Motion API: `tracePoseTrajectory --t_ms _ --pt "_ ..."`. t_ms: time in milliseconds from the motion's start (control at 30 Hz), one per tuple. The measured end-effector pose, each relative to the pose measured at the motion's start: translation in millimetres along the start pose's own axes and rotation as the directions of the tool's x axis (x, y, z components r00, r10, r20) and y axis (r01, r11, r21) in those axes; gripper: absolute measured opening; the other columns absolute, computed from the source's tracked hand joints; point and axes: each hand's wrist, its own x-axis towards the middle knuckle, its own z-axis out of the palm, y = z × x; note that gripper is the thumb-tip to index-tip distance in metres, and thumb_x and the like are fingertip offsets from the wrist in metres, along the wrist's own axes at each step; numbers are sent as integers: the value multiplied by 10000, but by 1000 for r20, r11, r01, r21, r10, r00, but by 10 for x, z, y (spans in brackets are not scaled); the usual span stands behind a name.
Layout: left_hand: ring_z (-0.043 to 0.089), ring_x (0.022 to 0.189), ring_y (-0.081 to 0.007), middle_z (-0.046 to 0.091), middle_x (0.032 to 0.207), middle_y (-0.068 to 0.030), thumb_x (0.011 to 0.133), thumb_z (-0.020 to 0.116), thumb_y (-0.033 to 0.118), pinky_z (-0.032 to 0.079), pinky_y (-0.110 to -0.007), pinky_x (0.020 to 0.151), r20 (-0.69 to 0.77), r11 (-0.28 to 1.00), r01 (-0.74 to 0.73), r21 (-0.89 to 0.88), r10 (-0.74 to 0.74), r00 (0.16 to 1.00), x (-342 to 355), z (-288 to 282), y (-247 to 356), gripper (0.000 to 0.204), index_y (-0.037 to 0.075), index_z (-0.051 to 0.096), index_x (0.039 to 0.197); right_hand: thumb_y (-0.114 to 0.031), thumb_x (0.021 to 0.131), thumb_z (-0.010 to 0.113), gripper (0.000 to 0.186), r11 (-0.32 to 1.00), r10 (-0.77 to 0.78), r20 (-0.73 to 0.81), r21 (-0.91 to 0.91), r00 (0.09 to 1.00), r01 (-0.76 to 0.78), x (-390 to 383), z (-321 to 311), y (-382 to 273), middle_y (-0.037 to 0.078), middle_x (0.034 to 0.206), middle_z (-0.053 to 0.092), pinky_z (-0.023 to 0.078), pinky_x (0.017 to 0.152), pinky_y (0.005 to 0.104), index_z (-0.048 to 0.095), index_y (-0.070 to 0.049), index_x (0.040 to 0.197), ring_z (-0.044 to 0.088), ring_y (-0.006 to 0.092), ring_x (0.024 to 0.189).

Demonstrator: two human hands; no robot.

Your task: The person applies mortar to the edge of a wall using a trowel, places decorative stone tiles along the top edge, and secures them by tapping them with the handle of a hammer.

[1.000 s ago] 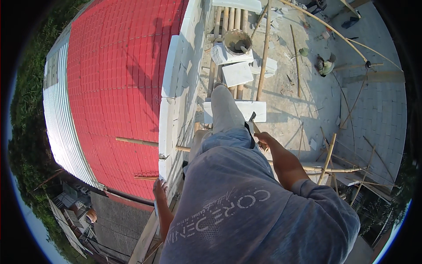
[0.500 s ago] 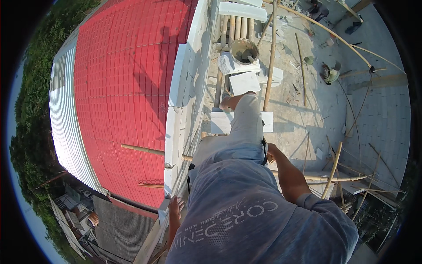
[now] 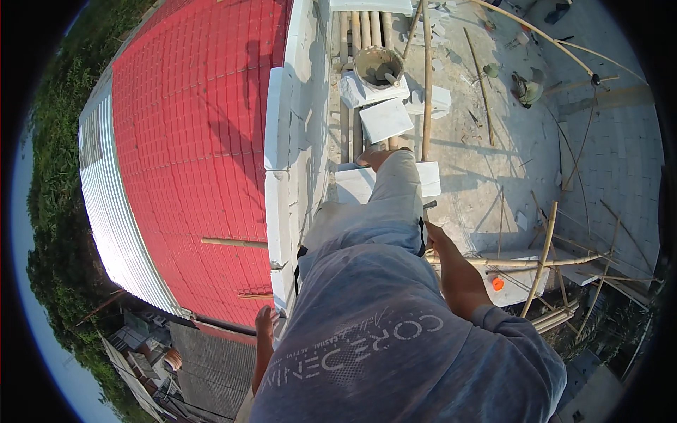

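My left hand (image 3: 267, 323) reaches down beside the top of the white block wall (image 3: 278, 218), its fingers stretched out and holding nothing; whether it touches the wall I cannot tell. Close against my right hip, my right hand (image 3: 437, 238) is curled round a tool whose small dark head (image 3: 429, 204) juts forward, looking like a hammer; most of its handle is hidden. Ahead of my bare foot (image 3: 367, 155) lies a white block (image 3: 386, 120). Beyond it a mortar-smeared bucket (image 3: 363, 70) rests on another white block (image 3: 352, 92), with a scoop-like tool inside.
Bamboo poles (image 3: 356, 32) form the walkway underfoot. An upright pole (image 3: 427, 84) stands at its right, above a lower floor (image 3: 458, 134) where a person (image 3: 527, 88) crouches. A red tiled roof (image 3: 190, 141) lies left of the wall. An orange object (image 3: 498, 284) shows at right.
My view has shifted forward along the walkway, bringing the bucket and blocks higher in the picture. The dark tool head now shows by my right hand. My left hand stays stretched beside the wall.
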Motion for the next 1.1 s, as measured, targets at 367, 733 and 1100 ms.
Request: tracePoseTrajectory --t_ms 367,733,1100 --pt "616 1157 -294 575 1376 -125 1000 556 378 466 -431 934 -121 948 153 -279 -193 974 188 231 748 542 111 442 1458 -376 961 606 397 989 25 61 142 998 -33 -324 85 -261 100 915 707 565 589 375 650 -42 1171 685 213 717" --pt "578 1223 -303 539 1402 -166 968 604 418 415 -435 1029 221 965 167 -202 -121 968 1432 1672 2398 631 67 420 1459 -397 909 681 488 996 84 -91 27 992 -82 -282 -45 -961 119 708 538 488 443 386 524 21 1105 523 206 486" --pt "441 1337 -391 431 1490 -147 878 735 432 405 -541 1047 529 980 -5 -197 111 841 3451 3974 5463 849 143 282 1536 -344 907 715 473 969 51 -167 -231 985 -90 -395 -232 -1558 32 650 519 396 416 305 518 -2 1167 485 119 479"
